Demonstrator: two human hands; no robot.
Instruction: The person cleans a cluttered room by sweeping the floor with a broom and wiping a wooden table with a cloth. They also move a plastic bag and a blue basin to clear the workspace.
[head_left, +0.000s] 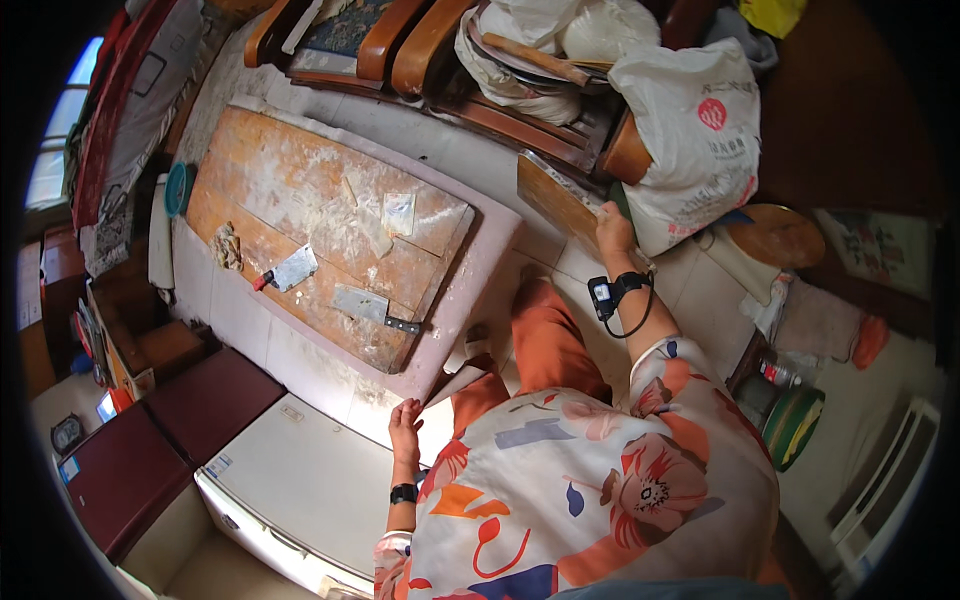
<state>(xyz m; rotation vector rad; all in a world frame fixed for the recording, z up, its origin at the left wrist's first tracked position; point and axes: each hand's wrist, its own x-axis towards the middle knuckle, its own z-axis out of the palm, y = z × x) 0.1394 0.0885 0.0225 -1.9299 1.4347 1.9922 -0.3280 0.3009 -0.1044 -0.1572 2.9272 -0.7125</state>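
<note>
My right hand (613, 231) grips the edge of a flat wooden board (555, 196), tilted up on its side beside the low table. My left hand (406, 427) hangs near the table's pink corner, its fingers slightly curled and nothing visible in them. On the table, a large wooden work board (255, 172) is dusted with white powder. One cleaver (295, 268) with a red and black handle lies near its left edge, and a second cleaver (361, 302) with a black riveted handle lies near the front. A small printed packet (399, 214) and a crumpled brownish lump (226, 247) lie there too.
Wooden armchairs (420, 52) line the far side, loaded with plastic bags. A large white plastic bag (694, 142) hangs close to my right hand. A white chest freezer (300, 442) stands at lower left. A round wooden stool (777, 235) stands at right.
</note>
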